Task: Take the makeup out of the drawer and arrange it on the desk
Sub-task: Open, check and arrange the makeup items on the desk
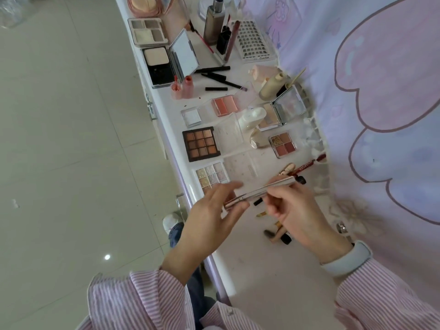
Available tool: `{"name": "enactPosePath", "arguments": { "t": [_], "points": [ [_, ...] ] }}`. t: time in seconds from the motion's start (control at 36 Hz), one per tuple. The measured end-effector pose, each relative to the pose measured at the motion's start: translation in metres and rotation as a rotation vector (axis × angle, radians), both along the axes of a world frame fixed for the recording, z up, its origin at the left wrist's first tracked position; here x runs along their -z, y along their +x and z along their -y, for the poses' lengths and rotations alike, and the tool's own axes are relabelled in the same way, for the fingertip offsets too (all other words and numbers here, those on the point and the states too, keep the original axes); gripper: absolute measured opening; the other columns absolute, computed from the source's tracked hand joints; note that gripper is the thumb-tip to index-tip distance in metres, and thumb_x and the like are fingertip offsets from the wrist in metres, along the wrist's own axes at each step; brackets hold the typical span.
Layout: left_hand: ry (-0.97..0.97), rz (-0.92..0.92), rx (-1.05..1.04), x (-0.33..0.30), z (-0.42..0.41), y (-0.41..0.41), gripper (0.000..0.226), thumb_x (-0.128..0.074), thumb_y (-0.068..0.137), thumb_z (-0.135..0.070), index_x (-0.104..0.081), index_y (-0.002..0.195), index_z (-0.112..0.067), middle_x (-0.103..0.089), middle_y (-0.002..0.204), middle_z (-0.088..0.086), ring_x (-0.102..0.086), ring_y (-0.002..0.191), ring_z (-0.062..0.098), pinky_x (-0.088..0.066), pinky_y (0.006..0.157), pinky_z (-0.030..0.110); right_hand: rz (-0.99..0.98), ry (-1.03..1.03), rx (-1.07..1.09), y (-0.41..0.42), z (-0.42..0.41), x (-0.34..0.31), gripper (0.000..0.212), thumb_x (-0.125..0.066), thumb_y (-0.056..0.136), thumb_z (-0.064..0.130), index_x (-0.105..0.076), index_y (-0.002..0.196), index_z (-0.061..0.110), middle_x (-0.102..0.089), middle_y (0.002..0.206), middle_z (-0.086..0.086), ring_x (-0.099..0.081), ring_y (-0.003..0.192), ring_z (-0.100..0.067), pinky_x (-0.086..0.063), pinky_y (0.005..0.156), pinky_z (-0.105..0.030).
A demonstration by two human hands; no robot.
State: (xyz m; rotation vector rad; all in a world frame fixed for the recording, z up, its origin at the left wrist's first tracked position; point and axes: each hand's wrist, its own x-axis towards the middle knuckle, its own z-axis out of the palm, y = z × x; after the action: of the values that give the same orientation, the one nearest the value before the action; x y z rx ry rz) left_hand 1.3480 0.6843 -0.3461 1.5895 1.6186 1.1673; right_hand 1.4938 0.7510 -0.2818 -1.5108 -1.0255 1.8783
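A slim silver makeup pen (259, 190) is held over the white desk (257, 265) between both hands. My right hand (302, 215) pinches its upper half with curled fingers. My left hand (212, 215) meets its lower end with the thumb, its fingers spread and fairly straight. Under the hands lie a pale glitter palette (210, 175), a small brush (273, 232) and other small tubes, partly hidden. Farther up the desk sit a brown nine-pan palette (201, 142), a four-pan rose palette (283, 144), a blush compact (225, 106) and black pencils (219, 78).
A powder compact with a raised mirror (171, 60), a lash tray (252, 41), bottles (271, 85) and a puff (142, 3) fill the far end. A pink and lilac cartoon cloth (381, 91) hangs along the right. Drawer handles (178, 198) line the desk's left edge above the tiled floor (59, 139).
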Motion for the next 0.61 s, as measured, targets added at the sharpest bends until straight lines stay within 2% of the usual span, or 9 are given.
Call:
{"name": "enactPosePath", "arguments": {
  "t": [0.06,0.11,0.19,0.28,0.33,0.39,0.44,0.47,0.61],
  "points": [
    [0.047,-0.041,-0.004,0.001,0.003,0.002,0.024,-0.048,0.090,-0.036,-0.056,0.104,-0.018,-0.060,0.081,-0.007,-0.046,0.070,-0.003,-0.032,0.061,-0.003,-0.033,-0.044,-0.025,-0.004,0.004,-0.001,0.012,-0.062,0.070,0.014,-0.053,0.068,0.008,-0.050,0.052,-0.006,-0.040,0.042,-0.014,-0.029,0.041,-0.020],
    [0.049,-0.048,-0.008,0.001,0.007,0.000,0.021,-0.043,0.093,-0.038,-0.053,0.100,-0.020,-0.056,0.079,-0.010,-0.042,0.065,-0.001,-0.035,0.055,0.006,-0.018,-0.058,-0.042,-0.004,0.006,-0.003,0.025,-0.066,0.078,0.027,-0.051,0.071,0.008,-0.043,0.047,-0.002,-0.033,0.040,-0.012,-0.023,0.043,-0.023],
    [0.070,-0.143,-0.056,0.003,0.010,-0.003,0.044,-0.028,0.099,-0.044,-0.058,0.089,-0.014,-0.053,0.069,-0.010,-0.036,0.058,-0.001,-0.032,0.046,0.016,0.110,0.004,-0.040,-0.005,0.008,-0.005,0.025,-0.050,0.090,0.028,-0.051,0.074,0.008,-0.032,0.040,0.008,-0.023,0.036,-0.007,-0.018,0.039,-0.020],
    [0.024,-0.170,-0.081,0.002,0.011,-0.005,0.047,-0.018,0.101,-0.042,-0.052,0.078,-0.019,-0.052,0.057,-0.011,-0.037,0.040,0.003,-0.033,0.039,0.017,0.263,0.203,-0.121,-0.008,0.013,-0.002,0.023,-0.041,0.097,0.019,-0.047,0.077,0.010,-0.034,0.039,0.011,-0.027,0.038,-0.002,-0.024,0.040,-0.014],
    [-0.069,-0.067,-0.097,0.000,0.011,-0.006,0.046,-0.023,0.101,-0.039,-0.051,0.071,-0.020,-0.049,0.051,-0.015,-0.041,0.038,0.002,-0.030,0.044,0.007,0.347,0.386,-0.213,-0.009,0.016,-0.002,0.020,-0.040,0.097,0.017,-0.050,0.080,0.014,-0.043,0.046,0.013,-0.034,0.043,-0.003,-0.030,0.045,-0.013],
    [-0.157,0.047,-0.081,-0.001,0.010,-0.008,0.040,-0.028,0.099,-0.036,-0.047,0.065,-0.026,-0.039,0.046,-0.019,-0.047,0.047,-0.004,-0.032,0.048,0.005,0.387,0.520,-0.306,-0.008,0.017,-0.005,0.013,-0.043,0.096,0.017,-0.051,0.086,0.021,-0.050,0.059,0.006,-0.039,0.048,-0.013,-0.035,0.047,-0.015],
    [-0.181,0.048,-0.088,-0.001,0.009,-0.011,0.037,-0.028,0.097,-0.039,-0.041,0.064,-0.033,-0.038,0.045,-0.018,-0.050,0.053,-0.005,-0.034,0.053,0.006,0.363,0.505,-0.385,-0.004,0.013,-0.010,0.006,-0.048,0.088,0.020,-0.050,0.093,0.023,-0.054,0.075,-0.009,-0.047,0.057,-0.023,-0.040,0.052,-0.016],
    [-0.184,0.038,-0.089,0.000,0.010,-0.013,0.039,-0.026,0.098,-0.044,-0.042,0.064,-0.033,-0.042,0.047,-0.016,-0.051,0.055,-0.003,-0.035,0.054,0.009,0.330,0.450,-0.413,-0.003,0.010,-0.013,0.010,-0.048,0.085,0.021,-0.051,0.094,0.022,-0.056,0.077,-0.007,-0.050,0.058,-0.018,-0.042,0.053,-0.014],
    [-0.156,-0.015,-0.062,0.007,0.011,-0.015,0.070,-0.006,0.088,-0.066,-0.053,0.071,-0.017,-0.062,0.060,0.002,-0.056,0.052,0.019,-0.045,0.052,0.031,0.428,0.391,-0.364,-0.003,0.001,-0.010,0.022,-0.040,0.096,0.028,-0.057,0.089,0.015,-0.050,0.047,0.005,-0.042,0.039,-0.002,-0.035,0.044,-0.011]
  ]
}}
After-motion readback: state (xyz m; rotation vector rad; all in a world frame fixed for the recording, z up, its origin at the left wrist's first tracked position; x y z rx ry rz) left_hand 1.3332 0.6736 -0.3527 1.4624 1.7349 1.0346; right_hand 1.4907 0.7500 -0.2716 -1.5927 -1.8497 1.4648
